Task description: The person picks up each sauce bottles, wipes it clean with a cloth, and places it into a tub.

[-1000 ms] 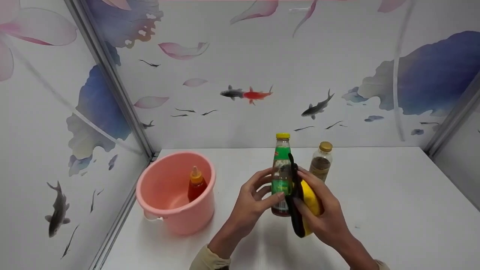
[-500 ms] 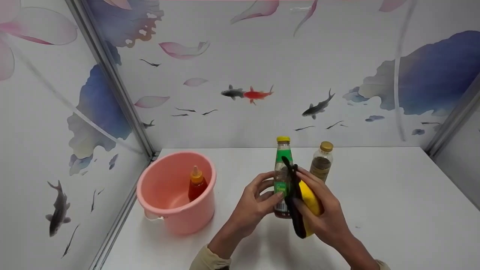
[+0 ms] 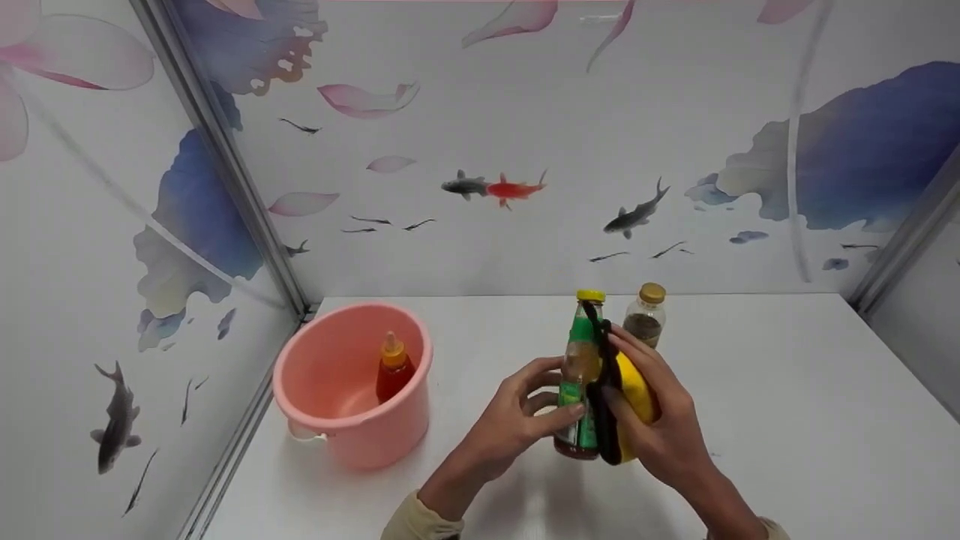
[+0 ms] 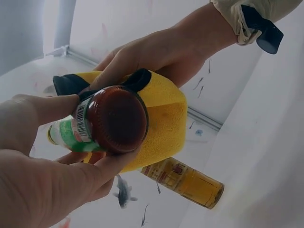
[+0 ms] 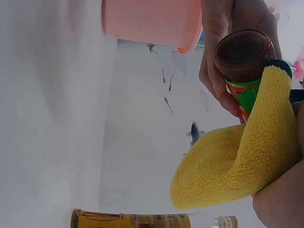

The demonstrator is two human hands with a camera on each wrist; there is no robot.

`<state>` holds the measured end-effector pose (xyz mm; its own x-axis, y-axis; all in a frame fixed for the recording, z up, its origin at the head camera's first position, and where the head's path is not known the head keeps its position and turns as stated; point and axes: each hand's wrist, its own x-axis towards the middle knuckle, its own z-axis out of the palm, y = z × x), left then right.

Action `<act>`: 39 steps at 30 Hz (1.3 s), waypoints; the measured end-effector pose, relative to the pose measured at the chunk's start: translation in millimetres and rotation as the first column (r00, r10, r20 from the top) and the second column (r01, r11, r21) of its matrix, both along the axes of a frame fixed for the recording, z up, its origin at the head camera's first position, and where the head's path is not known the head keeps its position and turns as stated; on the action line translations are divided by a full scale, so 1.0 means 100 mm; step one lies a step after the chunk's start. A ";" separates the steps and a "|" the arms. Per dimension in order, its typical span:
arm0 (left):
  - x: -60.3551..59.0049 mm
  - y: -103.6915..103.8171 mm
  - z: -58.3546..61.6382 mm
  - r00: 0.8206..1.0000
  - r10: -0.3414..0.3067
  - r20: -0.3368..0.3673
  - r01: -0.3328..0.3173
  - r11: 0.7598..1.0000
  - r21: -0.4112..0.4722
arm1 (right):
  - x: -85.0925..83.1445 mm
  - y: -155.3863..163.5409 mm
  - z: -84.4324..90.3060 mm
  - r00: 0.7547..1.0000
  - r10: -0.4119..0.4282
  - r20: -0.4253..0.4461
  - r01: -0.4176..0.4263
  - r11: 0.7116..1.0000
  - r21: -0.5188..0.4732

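Head view shows us the green-labelled bottle [image 3: 579, 364] held up off the bench [image 3: 795, 420], between four and five o'clock from the picture's centre, leaning slightly with its yellow cap towards twelve. Both hands are occupied: at eight o'clock from the bottle, the left hand [image 3: 517, 412] has thumb and fingers wrapped round its lower part; at four o'clock, the right hand [image 3: 664, 420] grasps the yellow cloth [image 3: 636, 386], whose dark edge runs along the bottle's three-o'clock side. We see the pink bucket [image 3: 375, 444] well apart at nine o'clock, a squeeze bottle [image 3: 394, 379] at three o'clock inside it. Near one o'clock, the gold-capped bottle [image 3: 643, 326] stands beyond the cloth. In the left wrist view we look at the green-labelled bottle's dark base, the cloth beside it at three o'clock
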<state>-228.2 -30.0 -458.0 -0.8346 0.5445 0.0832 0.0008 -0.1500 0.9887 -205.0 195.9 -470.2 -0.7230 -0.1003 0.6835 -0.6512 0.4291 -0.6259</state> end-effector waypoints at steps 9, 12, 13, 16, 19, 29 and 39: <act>0.00 -0.03 0.00 0.990 -0.113 -0.080 0.109 0.993 -0.054 | -0.01 0.04 0.04 0.999 -0.016 -0.046 0.013 0.999 -0.050; 0.00 -0.02 -0.01 0.989 -0.113 -0.095 0.107 0.992 -0.067 | -0.01 0.04 0.04 0.999 -0.013 -0.050 0.011 0.999 -0.051; 0.01 -0.01 -0.01 0.990 -0.103 -0.101 0.096 0.993 -0.074 | -0.01 0.03 0.04 0.999 -0.015 -0.042 0.013 0.999 -0.047; 0.02 0.01 -0.01 0.993 -0.058 -0.101 0.049 0.995 -0.087 | 0.00 0.02 0.04 1.000 -0.021 -0.012 0.020 0.999 -0.042; 0.04 0.02 0.00 0.996 -0.020 -0.082 0.014 0.997 -0.077 | 0.01 0.01 0.03 0.999 -0.027 0.019 0.028 0.998 -0.048; 0.02 -0.01 0.06 0.991 0.090 -0.095 -0.090 0.996 0.000 | 0.02 -0.05 -0.01 0.998 -0.009 0.058 0.009 1.000 0.000; -0.01 -0.05 0.09 0.974 0.174 -0.144 -0.166 0.984 0.064 | 0.03 -0.12 -0.06 0.996 0.013 0.084 -0.016 0.999 0.028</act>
